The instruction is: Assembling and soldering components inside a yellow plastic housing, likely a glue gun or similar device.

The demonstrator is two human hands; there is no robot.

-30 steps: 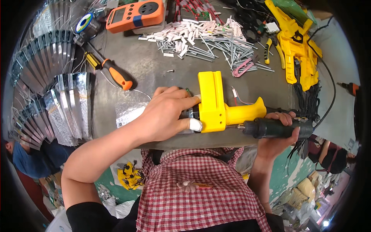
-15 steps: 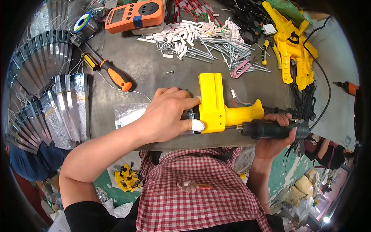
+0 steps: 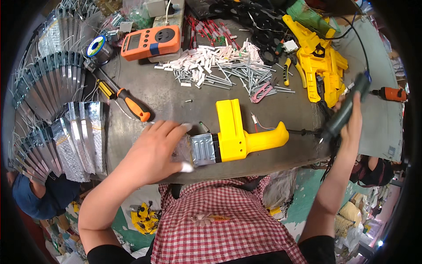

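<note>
Hands well apart. Dark power screwdriver (image 3: 342, 115) is gripped in the right hand (image 3: 353, 123), bit aimed toward the near edge of the table (image 3: 171, 103), clear of the work. Left hand (image 3: 154, 152) is curved at clear wrap (image 3: 181, 149) by the metal barrel (image 3: 203, 149), thumb and forefinger spread; whether the wrap is pinched can't be told.

For doing it well: the yellow tool (image 3: 231, 147) should be steadied by its body, not by loose wrap, while being handled. Screwdriver best kept off the black cord (image 3: 303, 131) and the thin wires (image 3: 256, 123) beside the handle. If more driving is needed, bit should be seated square in the hole before power is applied; over-tightening would probably crack the plastic. Seating of screws should be checked; it can't be seen from here.

Tool is laid on the table near the front edge, between the hands. Shell is bright yellow, smooth: blocky body, curved handle pointed right, two small dark holes low on the body. Barrel is silver, slotted, joined by a black collar (image 3: 216, 148). No damage can be made out.
</note>
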